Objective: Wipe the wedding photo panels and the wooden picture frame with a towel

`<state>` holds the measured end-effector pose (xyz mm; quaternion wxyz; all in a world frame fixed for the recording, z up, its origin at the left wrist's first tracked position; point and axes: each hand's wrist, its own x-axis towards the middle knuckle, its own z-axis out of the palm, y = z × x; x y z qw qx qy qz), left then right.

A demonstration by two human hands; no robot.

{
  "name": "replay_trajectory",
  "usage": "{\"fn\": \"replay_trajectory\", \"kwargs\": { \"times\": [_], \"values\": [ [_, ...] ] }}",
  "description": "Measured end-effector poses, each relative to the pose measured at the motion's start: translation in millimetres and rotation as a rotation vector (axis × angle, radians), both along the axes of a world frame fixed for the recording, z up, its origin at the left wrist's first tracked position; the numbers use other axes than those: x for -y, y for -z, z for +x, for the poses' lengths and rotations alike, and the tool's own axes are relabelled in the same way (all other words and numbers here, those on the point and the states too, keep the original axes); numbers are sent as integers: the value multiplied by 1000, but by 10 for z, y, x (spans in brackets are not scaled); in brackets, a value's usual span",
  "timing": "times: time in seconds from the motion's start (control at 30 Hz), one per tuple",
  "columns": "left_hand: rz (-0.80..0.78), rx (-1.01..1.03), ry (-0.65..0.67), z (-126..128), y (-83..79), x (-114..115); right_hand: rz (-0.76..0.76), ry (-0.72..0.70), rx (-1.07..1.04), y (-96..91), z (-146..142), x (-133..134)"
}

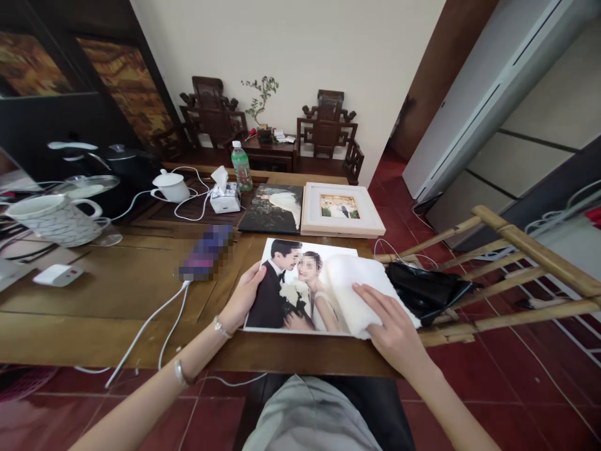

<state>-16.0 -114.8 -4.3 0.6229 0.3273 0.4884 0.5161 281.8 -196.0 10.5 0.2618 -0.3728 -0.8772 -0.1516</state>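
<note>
A wedding photo board (293, 294) with a thin white edge lies flat at the table's front, showing a couple and a bouquet. My left hand (246, 294) grips its left edge, thumb on top and the other fingers mostly hidden. Over the board's right part is spread a folded white cloth (359, 288). My right hand (389, 319) holds this cloth against the board, fingers on top and thumb by the near edge. Just behind the board are a dark photo panel (272, 207) and a light wooden picture frame (345, 210).
Left of the board lies a phone (205, 252) with a white cable (148, 329). Behind it stand a tissue box (226, 199), a bottle (241, 166), a lidded cup (170, 186) and a patterned pitcher (59, 220). A bamboo chair (530, 250) with a black bag (427, 291) is at right.
</note>
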Motion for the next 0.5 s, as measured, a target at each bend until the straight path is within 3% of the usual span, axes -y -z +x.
{"fn": "replay_trajectory", "kwargs": {
  "times": [0.3,0.5],
  "values": [
    [13,-53,-27,-13,136,-344,-150,-2,44,177,-140,-159],
    [111,-290,119,-101,180,-454,-140,-6,39,212,-130,-245]
  ]
}}
